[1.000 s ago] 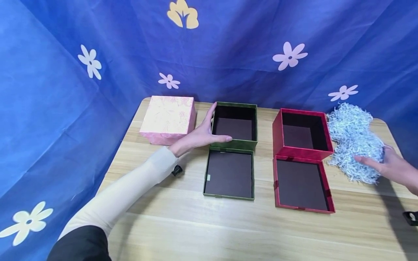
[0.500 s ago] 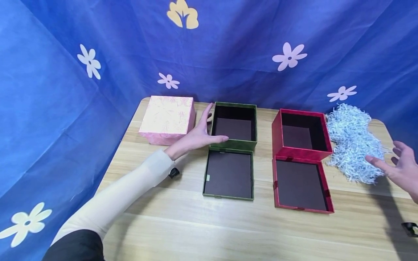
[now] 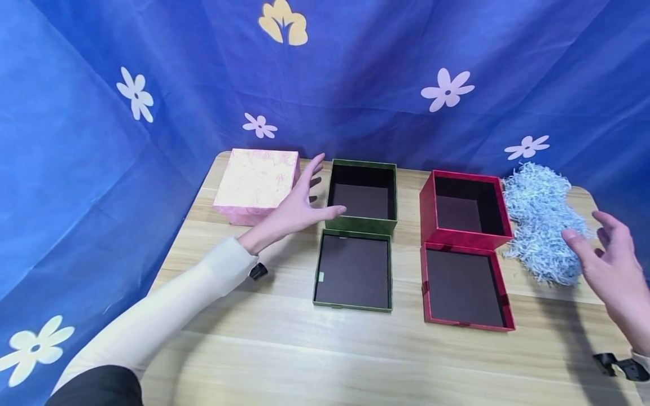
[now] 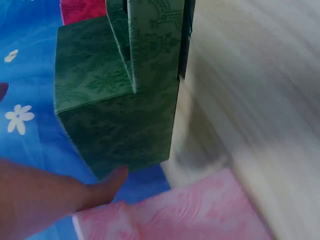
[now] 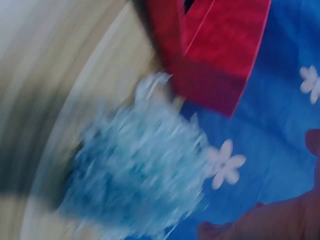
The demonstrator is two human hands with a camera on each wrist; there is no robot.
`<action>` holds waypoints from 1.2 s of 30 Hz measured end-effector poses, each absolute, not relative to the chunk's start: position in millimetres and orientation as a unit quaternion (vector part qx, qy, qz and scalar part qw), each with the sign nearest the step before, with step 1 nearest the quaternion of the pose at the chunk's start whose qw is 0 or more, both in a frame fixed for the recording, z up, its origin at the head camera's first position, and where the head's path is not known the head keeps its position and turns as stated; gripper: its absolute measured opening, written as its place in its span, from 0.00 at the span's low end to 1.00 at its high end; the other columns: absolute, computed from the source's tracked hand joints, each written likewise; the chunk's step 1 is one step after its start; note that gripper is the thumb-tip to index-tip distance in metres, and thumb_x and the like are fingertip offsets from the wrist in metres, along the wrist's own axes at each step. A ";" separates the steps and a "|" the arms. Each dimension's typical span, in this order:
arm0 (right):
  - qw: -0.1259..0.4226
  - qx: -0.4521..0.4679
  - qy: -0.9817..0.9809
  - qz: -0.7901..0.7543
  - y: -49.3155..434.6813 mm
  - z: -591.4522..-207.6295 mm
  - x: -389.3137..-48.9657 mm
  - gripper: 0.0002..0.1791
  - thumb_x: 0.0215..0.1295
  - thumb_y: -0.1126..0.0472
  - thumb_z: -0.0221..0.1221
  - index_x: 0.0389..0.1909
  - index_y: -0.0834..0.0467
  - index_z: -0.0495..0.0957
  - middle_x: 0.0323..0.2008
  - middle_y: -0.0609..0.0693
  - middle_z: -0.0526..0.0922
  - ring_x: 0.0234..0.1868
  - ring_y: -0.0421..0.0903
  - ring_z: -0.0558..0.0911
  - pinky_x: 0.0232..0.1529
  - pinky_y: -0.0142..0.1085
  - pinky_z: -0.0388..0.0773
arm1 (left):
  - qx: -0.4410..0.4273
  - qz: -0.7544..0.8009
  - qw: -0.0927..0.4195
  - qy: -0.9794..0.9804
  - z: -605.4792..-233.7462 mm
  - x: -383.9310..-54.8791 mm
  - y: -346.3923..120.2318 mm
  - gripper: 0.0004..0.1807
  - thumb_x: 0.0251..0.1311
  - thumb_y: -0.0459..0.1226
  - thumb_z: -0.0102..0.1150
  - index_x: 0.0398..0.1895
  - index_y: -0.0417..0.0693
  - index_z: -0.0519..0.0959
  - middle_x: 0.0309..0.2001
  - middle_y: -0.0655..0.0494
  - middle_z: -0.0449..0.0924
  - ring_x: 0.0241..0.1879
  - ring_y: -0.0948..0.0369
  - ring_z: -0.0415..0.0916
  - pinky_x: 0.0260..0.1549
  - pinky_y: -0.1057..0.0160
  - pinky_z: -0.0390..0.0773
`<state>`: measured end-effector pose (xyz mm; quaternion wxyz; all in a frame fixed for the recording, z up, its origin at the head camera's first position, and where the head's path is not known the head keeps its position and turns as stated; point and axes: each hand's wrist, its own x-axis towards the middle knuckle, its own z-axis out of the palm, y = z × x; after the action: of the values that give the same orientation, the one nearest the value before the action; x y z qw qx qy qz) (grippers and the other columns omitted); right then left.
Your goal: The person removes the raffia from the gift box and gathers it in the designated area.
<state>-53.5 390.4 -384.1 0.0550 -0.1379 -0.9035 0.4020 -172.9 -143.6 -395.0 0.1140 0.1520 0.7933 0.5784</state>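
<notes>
Green box, red box, both open, dark-lined

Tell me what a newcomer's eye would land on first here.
Probably the open, square red box right of centre, its shallow red lid lying in front. The fluffy pale-blue shred pile beside it likely draws the eye next, near the right hand. The closed pink patterned box stands at the row's left end.

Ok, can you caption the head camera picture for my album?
Left hand near the open green gift box, right hand near blue shredded paper, an open red gift box between.
</notes>
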 end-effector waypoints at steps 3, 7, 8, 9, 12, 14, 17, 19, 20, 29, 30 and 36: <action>0.059 -0.104 -0.896 0.428 370.6 -379.0 -52.1 0.40 0.89 0.54 0.49 0.88 0.63 0.41 0.86 0.70 0.37 0.85 0.68 0.39 0.83 0.51 0.38 | 0.161 0.586 0.086 0.789 -388.5 -168.3 -148.8 0.62 0.61 0.45 0.82 0.90 0.67 0.47 0.86 0.53 0.49 0.83 0.47 0.52 0.75 0.40 0.64; 0.051 -0.059 -0.882 0.465 346.5 -373.3 -52.6 0.37 0.89 0.55 0.51 0.89 0.54 0.46 0.87 0.62 0.42 0.86 0.64 0.44 0.79 0.32 0.47 | 0.167 0.612 0.066 0.770 -382.4 -163.5 -160.0 0.57 0.64 0.41 0.79 0.89 0.65 0.53 0.85 0.57 0.53 0.82 0.51 0.55 0.75 0.43 0.65; 0.049 -0.048 -0.879 0.472 341.1 -371.9 -53.3 0.37 0.88 0.56 0.52 0.89 0.52 0.48 0.87 0.60 0.44 0.86 0.63 0.46 0.77 0.27 0.51 | 0.169 0.615 0.062 0.768 -381.0 -162.9 -163.2 0.55 0.64 0.40 0.79 0.89 0.64 0.54 0.85 0.58 0.54 0.82 0.52 0.56 0.75 0.43 0.64; 0.045 -0.039 -0.877 0.477 335.8 -370.5 -54.0 0.37 0.88 0.57 0.53 0.89 0.50 0.49 0.88 0.58 0.45 0.86 0.62 0.48 0.74 0.23 0.55 | 0.169 0.615 0.057 0.768 -379.6 -162.1 -166.5 0.54 0.65 0.40 0.78 0.88 0.63 0.55 0.84 0.58 0.56 0.81 0.53 0.57 0.75 0.42 0.64; 0.033 -0.016 -0.875 0.482 318.9 -366.5 -56.5 0.37 0.86 0.58 0.56 0.88 0.46 0.52 0.86 0.55 0.51 0.85 0.59 0.56 0.66 0.19 0.63 | 0.165 0.616 0.040 0.769 -376.3 -159.6 -177.7 0.49 0.68 0.38 0.75 0.88 0.60 0.58 0.82 0.57 0.60 0.79 0.53 0.61 0.75 0.40 0.64; 0.033 -0.002 -0.869 0.493 304.8 -365.2 -59.5 0.37 0.85 0.59 0.58 0.88 0.46 0.55 0.84 0.56 0.57 0.82 0.57 0.62 0.61 0.18 0.68 | 0.164 0.619 0.027 0.767 -374.4 -158.2 -184.9 0.47 0.69 0.37 0.72 0.87 0.56 0.60 0.81 0.54 0.63 0.78 0.51 0.63 0.74 0.38 0.66; 0.034 0.019 -0.850 0.525 280.6 -364.9 -64.3 0.35 0.84 0.61 0.59 0.86 0.46 0.60 0.80 0.56 0.64 0.77 0.52 0.70 0.60 0.20 0.72 | 0.166 0.625 0.004 0.763 -371.6 -155.8 -194.8 0.43 0.72 0.35 0.68 0.86 0.51 0.61 0.79 0.48 0.66 0.75 0.46 0.66 0.72 0.36 0.67; 0.032 0.039 -0.832 0.553 262.9 -366.3 -68.3 0.34 0.84 0.63 0.59 0.84 0.48 0.63 0.78 0.56 0.67 0.75 0.50 0.73 0.60 0.22 0.74 | 0.167 0.623 -0.013 0.764 -369.7 -153.8 -201.2 0.40 0.73 0.34 0.65 0.86 0.49 0.62 0.79 0.43 0.66 0.74 0.42 0.68 0.72 0.36 0.67; 0.029 0.049 -0.822 0.566 254.3 -367.2 -70.4 0.33 0.84 0.63 0.59 0.84 0.49 0.64 0.77 0.56 0.68 0.75 0.50 0.73 0.61 0.23 0.75 | 0.168 0.620 -0.021 0.766 -368.8 -152.7 -204.3 0.39 0.74 0.35 0.64 0.86 0.48 0.62 0.78 0.41 0.66 0.73 0.40 0.69 0.72 0.36 0.67; -0.041 0.075 -0.729 0.680 186.2 -373.4 -90.6 0.30 0.85 0.66 0.55 0.83 0.61 0.61 0.73 0.63 0.70 0.68 0.50 0.78 0.60 0.34 0.82 | 0.150 0.605 -0.039 0.781 -364.5 -142.8 -227.5 0.34 0.77 0.33 0.61 0.83 0.50 0.67 0.76 0.47 0.69 0.71 0.40 0.69 0.66 0.55 0.74; -0.050 0.074 -0.728 0.680 179.1 -373.6 -92.6 0.30 0.85 0.66 0.55 0.83 0.61 0.61 0.73 0.62 0.70 0.69 0.51 0.78 0.60 0.34 0.82 | 0.145 0.605 -0.042 0.782 -364.8 -141.6 -230.7 0.33 0.77 0.33 0.61 0.83 0.49 0.68 0.75 0.48 0.69 0.71 0.40 0.69 0.65 0.58 0.75; -0.094 0.073 -0.714 0.690 141.0 -368.6 -103.4 0.33 0.82 0.64 0.58 0.83 0.61 0.61 0.76 0.65 0.69 0.73 0.67 0.74 0.62 0.45 0.82 | 0.129 0.591 -0.076 0.793 -368.2 -139.5 -252.7 0.30 0.77 0.31 0.62 0.80 0.49 0.72 0.74 0.47 0.72 0.68 0.42 0.70 0.60 0.64 0.76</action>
<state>-103.4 141.0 -368.6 -0.0940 0.0728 -0.7137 0.6902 -139.5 -252.7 -368.2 -0.0763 0.1289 0.7930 0.5906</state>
